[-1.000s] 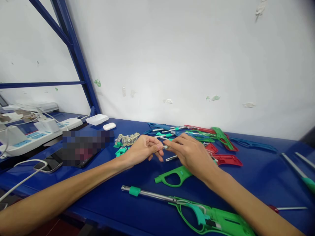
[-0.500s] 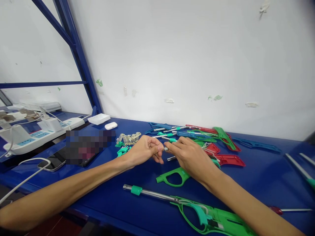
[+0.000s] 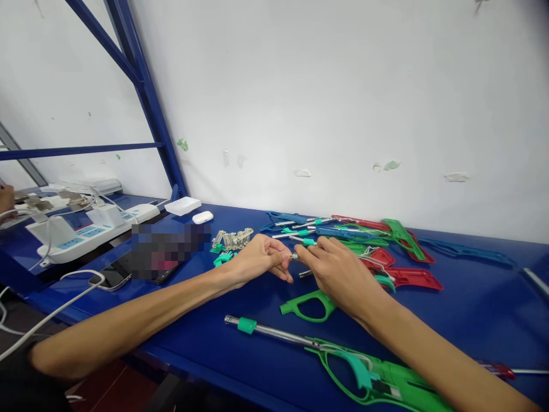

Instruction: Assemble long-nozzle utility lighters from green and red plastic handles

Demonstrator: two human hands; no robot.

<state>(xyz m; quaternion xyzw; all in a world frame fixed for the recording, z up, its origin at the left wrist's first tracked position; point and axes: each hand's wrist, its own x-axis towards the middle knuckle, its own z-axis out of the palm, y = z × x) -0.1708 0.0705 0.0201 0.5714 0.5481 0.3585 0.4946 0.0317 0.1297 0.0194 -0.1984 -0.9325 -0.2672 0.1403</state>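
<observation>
My left hand and my right hand meet fingertip to fingertip over the blue table. Both pinch a small metal part between them; its shape is too small to make out. Just behind the hands lies a short metal tube with a teal collar. A green handle shell lies on the table under my right wrist. Nearer to me lies a green gun-shaped tool with a long metal tube.
Red, green and blue handle shells are piled behind the hands. Small clear and teal parts lie to the left, then a phone, a white earbud case, power strips with cables. A blue frame post stands at left.
The view has shifted, so everything sits a little further right in frame. My hands stay joined on the small part, with hardly any change in their grip.
</observation>
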